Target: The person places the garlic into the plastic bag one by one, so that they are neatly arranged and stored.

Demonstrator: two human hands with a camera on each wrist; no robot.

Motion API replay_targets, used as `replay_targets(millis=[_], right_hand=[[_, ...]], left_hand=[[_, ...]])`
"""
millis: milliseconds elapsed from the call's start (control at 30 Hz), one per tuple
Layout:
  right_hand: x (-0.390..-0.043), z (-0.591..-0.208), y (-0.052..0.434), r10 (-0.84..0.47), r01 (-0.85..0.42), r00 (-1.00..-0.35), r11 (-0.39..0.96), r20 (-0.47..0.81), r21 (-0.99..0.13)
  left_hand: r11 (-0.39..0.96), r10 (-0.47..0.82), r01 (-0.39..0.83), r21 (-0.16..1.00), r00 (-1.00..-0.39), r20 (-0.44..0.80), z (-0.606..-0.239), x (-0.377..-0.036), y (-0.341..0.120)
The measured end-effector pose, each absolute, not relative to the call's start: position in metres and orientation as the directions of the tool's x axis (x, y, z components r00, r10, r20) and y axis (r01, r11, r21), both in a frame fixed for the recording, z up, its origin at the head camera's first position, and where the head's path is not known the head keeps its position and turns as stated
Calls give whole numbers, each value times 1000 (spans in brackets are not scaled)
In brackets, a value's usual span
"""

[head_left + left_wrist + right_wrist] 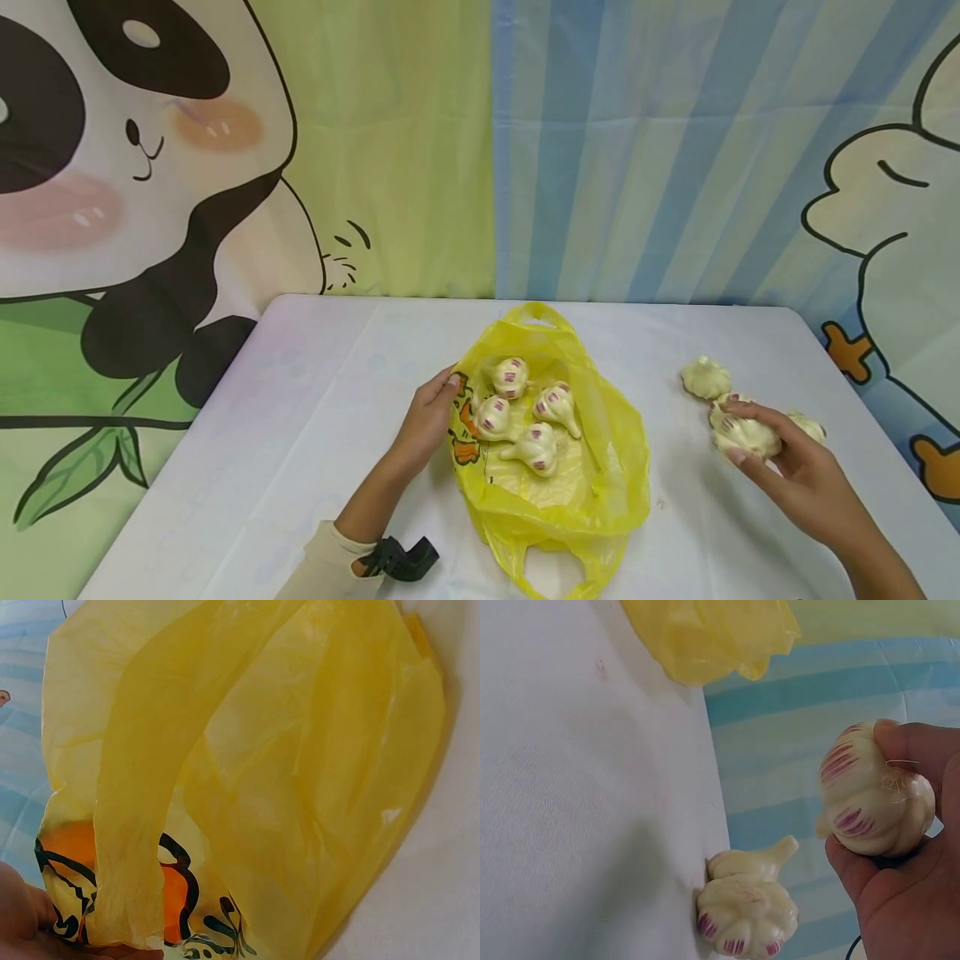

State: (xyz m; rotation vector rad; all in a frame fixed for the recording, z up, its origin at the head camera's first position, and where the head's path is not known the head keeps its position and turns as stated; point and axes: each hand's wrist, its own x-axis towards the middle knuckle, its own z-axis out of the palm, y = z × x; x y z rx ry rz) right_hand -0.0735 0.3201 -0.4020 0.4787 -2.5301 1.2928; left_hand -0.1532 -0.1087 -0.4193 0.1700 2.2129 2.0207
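A yellow plastic bag [607,450] lies spread on the table with its mouth facing up. Several white garlic bulbs with purple streaks, one of them this bulb [536,448], rest inside it. My left hand [426,419] pinches the bag's left rim between thumb and fingers; the left wrist view shows mostly yellow plastic [255,772]. On the right, my right hand [806,479] grips a garlic bulb [870,795] between thumb and fingers, raised off the table. Near that hand sit a loose bulb [706,378] and another bulb [808,426], partly hidden by the fingers.
The white table [322,400] extends on both sides of the bag. Behind it hangs a printed curtain [420,150] with a panda and blue stripes. A black strap mount [405,558] is worn on the left wrist.
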Motion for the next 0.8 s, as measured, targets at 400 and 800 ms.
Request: replay_targets(millis=[400, 800], right_hand=[[-80, -394, 308, -162, -403, -910, 558, 381, -725], [-89, -376, 301, -196, -435, -898, 529, 394, -729]], left_hand=[[104, 171, -21, 994, -984, -38, -419, -153, -107], [101, 168, -15, 995, -985, -32, -420, -152, -109]])
